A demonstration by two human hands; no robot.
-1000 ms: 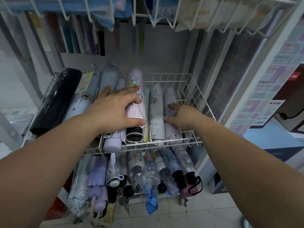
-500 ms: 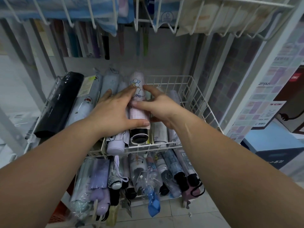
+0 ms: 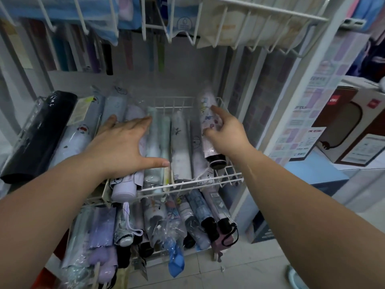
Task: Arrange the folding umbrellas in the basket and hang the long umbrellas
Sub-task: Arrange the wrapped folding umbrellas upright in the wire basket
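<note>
white wire basket point(image 3: 183, 185): wrapped folding umbrellas point(image 3: 179, 147) side by side, lengthwise | black folding umbrella point(image 3: 39, 136) leftmost | pink checked folding umbrella point(image 3: 210, 126) rightmost, seemingly raised | bagged folding umbrellas point(image 3: 166, 226) beneath | long hanging umbrellas point(image 3: 98, 57) behind, above

A person's two arms, seen from a head-worn camera: the left forearm point(image 3: 52, 197) and right forearm point(image 3: 308, 197) are bare right up to the frame's edge, with a faint tendon line along the right one (close to the wrist). The left hand point(image 3: 123, 147) and right hand point(image 3: 228, 138) are bare too; the left thumbnail point(image 3: 166, 163) is short and rounded.
</note>
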